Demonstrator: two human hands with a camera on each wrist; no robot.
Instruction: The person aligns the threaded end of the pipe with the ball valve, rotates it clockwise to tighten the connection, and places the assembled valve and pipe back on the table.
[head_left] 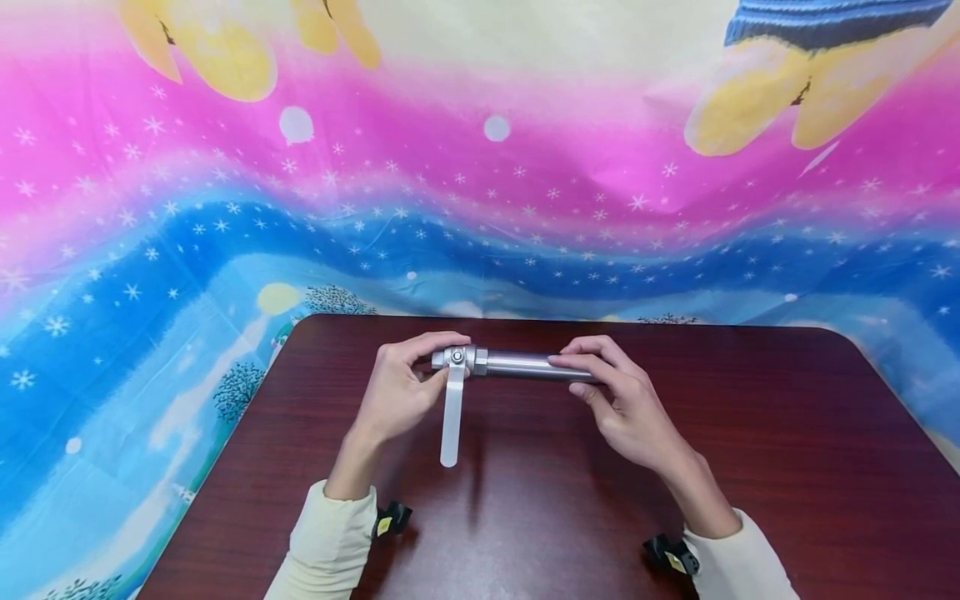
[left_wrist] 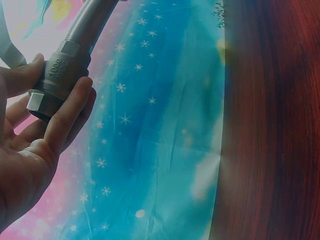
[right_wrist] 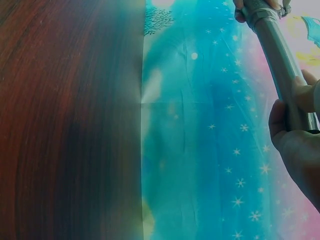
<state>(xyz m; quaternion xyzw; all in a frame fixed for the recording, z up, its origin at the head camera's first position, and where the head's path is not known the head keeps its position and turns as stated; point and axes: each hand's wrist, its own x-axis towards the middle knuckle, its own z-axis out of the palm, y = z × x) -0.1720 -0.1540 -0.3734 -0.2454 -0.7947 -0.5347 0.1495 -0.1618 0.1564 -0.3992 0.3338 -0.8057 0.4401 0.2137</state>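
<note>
Between both hands, a ball valve (left_wrist: 62, 75) with a steel pipe (head_left: 517, 365) joined to its right side is held level above the table. My left hand (head_left: 397, 387) grips the valve body, thumb in front and fingers behind. From the valve a flat lever handle (head_left: 452, 421) points down toward me. My right hand (head_left: 626, 400) holds the pipe near its far right end, fingers over the top and thumb below. In the right wrist view the pipe's open end shows beside the palm. Raised lettering is visible on the valve body in the left wrist view.
A dark red-brown wooden table (head_left: 525, 517) lies beneath the hands. Behind it hangs a printed pink and blue cloth (head_left: 450, 208) with snowflakes. Black wrist camera mounts (head_left: 393, 518) sit at both pale sleeves (head_left: 330, 533).
</note>
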